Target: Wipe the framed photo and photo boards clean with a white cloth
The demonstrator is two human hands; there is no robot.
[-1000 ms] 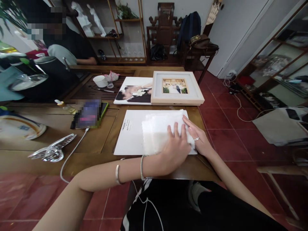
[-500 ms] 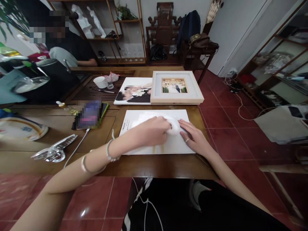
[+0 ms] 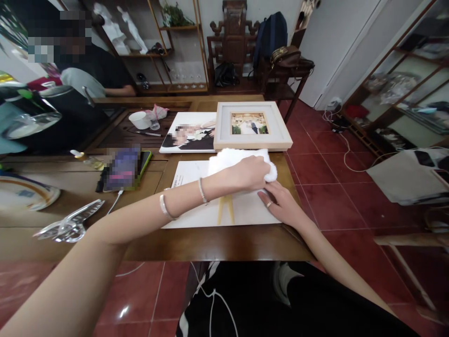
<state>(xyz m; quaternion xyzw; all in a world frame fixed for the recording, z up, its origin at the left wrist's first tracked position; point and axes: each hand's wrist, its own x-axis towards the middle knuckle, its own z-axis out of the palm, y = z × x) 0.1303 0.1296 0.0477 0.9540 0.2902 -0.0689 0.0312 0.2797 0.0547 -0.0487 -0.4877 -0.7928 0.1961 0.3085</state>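
Observation:
A white board lies flat at the table's front, with small dark print at its left edge and two yellowish strips running toward me. My left hand is closed on a white cloth, which spreads over the board's far part and bunches up beside my fingers. On the board's right side rests my right hand, fingers stretched out and a ring on one of them. Its fingertips are close to the cloth; whether they touch is hidden.
Beyond the board are a pale wooden picture frame and a photo panel. To the left lie a phone, a dropper bottle, a silver butterfly-shaped object and a white cup. A person sits at the far left.
My left hand has moved the cloth away from me and to the right across the board, uncovering more of the yellowish strips. The right hand stays nearly in place. The view has shifted slightly.

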